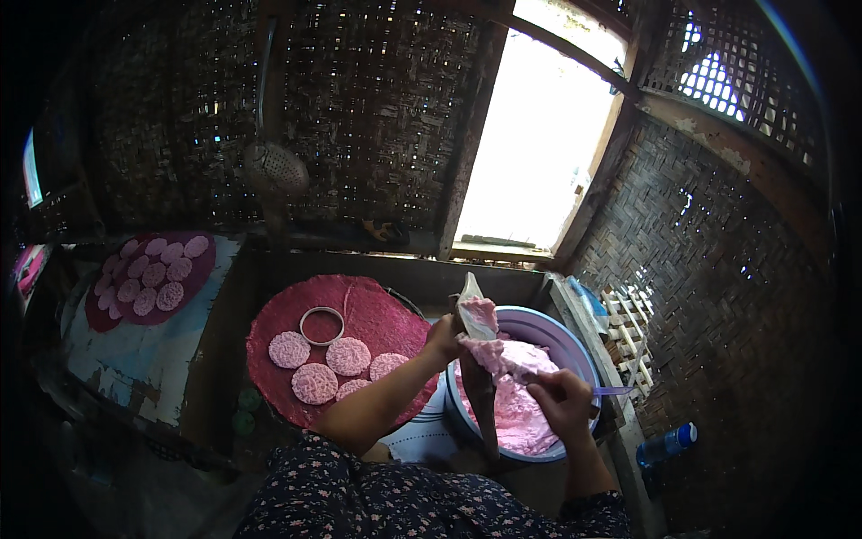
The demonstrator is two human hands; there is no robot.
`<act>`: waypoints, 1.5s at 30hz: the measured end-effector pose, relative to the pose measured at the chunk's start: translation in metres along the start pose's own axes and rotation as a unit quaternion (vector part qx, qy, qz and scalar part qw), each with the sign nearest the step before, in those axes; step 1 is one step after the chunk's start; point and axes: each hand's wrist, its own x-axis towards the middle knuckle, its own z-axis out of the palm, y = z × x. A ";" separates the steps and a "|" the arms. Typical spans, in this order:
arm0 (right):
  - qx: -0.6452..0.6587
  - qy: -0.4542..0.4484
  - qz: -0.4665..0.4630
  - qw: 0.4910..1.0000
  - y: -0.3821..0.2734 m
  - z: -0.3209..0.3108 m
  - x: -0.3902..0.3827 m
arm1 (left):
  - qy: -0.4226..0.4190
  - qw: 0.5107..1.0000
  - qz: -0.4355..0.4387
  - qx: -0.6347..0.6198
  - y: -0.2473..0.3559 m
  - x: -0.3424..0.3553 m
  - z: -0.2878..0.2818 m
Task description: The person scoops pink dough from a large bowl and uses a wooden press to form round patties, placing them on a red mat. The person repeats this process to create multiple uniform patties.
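Note:
My left hand (444,340) grips a floppy cone-shaped bag (472,286), its brownish lower part hanging down. Pink dough (482,314) shows in the bag's opening. My right hand (564,402) is closed round a spoon-like tool with a purple handle (613,391). A lump of pink dough (525,357) covers the tool's other end and reaches to the bag. Below both hands a blue-grey basin (579,346) holds more pink dough (516,422). On the left, a round red mat (395,314) carries several textured pink discs (314,384) and a pale ring (321,343). My left forearm hides part of the mat.
Another red mat with several pink discs (154,274) lies on a worn tabletop (117,368) at the far left. A skimmer (277,168) hangs on the woven wall. Right of the basin are a pale plastic basket (626,325) and a blue bottle (664,446).

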 end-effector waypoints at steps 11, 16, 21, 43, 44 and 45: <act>-0.055 -0.028 0.072 0.996 0.023 -0.003 -0.007 | -0.042 0.936 -0.097 -0.335 0.047 -0.023 -0.009; -0.256 0.015 0.176 0.950 0.044 -0.038 -0.026 | -0.116 0.962 0.238 -0.065 0.059 -0.030 -0.067; -0.038 -0.188 0.208 0.959 0.042 -0.001 -0.033 | -0.073 0.979 0.128 -0.144 0.108 -0.063 -0.080; 0.060 -0.219 -0.291 0.929 -0.139 0.142 0.125 | 0.127 0.828 0.268 0.476 0.197 -0.211 -0.208; 0.003 -0.208 -0.308 0.929 -0.143 0.144 0.122 | 0.132 0.832 0.212 0.495 0.197 -0.211 -0.211; -0.013 -0.210 -0.333 0.919 -0.144 0.146 0.123 | 0.140 0.838 0.247 0.466 0.197 -0.210 -0.213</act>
